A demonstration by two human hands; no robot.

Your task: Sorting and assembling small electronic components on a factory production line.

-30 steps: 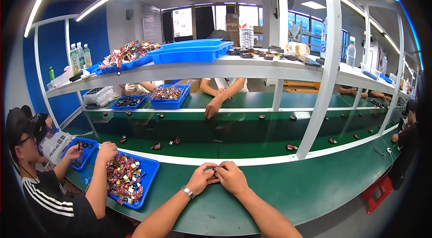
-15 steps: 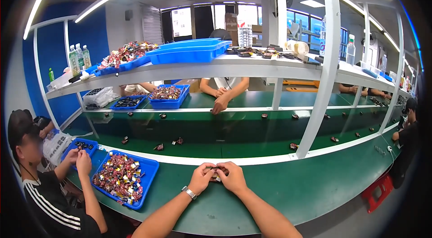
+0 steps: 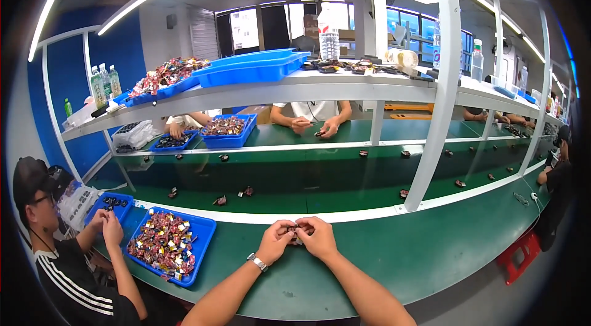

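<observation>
Small dark piece (image 3: 295, 234) with a paler patch (most of it hidden) sits over the green table (image 3: 381, 258), near the white rail (image 3: 357, 215); left hand (image 3: 276, 242) and right hand (image 3: 318, 240), fingers narrowly curled, pinch it together.

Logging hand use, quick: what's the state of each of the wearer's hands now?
Left hand: closed, holding a small dark part.
Right hand: closed, holding the same part.

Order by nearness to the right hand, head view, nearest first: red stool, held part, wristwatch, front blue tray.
1. Held part, between the right hand and left hand.
2. Wristwatch, slightly left.
3. Front blue tray, farther left.
4. Red stool, far right.
</observation>
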